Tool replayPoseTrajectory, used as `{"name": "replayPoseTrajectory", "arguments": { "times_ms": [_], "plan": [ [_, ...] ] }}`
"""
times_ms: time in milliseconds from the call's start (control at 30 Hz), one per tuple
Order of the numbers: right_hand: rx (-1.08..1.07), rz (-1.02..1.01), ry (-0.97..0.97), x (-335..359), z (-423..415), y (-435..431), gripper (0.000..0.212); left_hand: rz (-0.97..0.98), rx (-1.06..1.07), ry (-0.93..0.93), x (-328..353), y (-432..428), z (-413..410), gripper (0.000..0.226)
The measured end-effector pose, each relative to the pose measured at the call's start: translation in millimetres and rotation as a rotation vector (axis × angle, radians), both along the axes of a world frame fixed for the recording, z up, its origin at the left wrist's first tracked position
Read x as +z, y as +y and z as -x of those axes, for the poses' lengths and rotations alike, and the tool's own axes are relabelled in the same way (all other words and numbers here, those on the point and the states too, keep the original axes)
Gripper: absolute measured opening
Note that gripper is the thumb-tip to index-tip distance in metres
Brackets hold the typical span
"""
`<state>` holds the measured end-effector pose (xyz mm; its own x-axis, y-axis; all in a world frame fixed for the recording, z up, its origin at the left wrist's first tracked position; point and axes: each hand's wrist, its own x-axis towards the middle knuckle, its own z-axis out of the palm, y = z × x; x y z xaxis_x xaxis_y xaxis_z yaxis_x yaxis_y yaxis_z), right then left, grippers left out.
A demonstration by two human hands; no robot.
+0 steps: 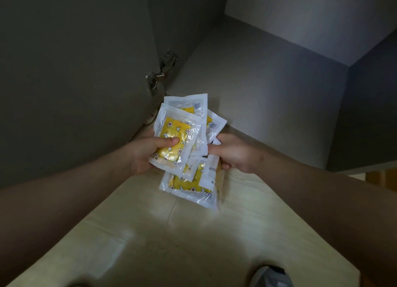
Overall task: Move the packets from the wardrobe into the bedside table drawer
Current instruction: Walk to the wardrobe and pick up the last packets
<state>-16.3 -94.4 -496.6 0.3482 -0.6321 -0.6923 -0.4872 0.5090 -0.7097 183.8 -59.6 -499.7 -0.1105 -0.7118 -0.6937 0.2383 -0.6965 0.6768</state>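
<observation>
Roughly 5 pkts [174,127], gripped by left hand [146,152], right hand [235,153]

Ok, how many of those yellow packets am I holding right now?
4 visible: front packet in the left hand, top packet poking up behind it, right packet fanned out, lowest packet in the right hand. Overlap may hide more.

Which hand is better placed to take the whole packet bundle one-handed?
Left, likely: the left hand has its thumb across the top packets, palm beneath. The right hand only pinches the lower packets at their edge.
</observation>
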Motion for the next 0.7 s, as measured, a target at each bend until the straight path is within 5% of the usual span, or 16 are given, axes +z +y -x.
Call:
{"name": "replayPoseTrajectory", "arguments": {
  "times_ms": [300,533,700],
  "plan": [
    [-0.530,0.122,-0.138,8.9,3.6,-18.1,0.016,-0.017,0.207,-0.097,-0.2,-3.2,-1.0,0.027],
    [-0.733,-0.137,-0.420,21.2,-20.6,-21.3,0.031,0.024,0.191,-0.091,2.7,-1.5,17.1,0.026],
    [-0.725,-0.110,-0.260,10.0,-29.0,-5.8,0.038,-0.022,0.161,-0.106,2.1,0.0,22.8,0.020]
  ]
}}
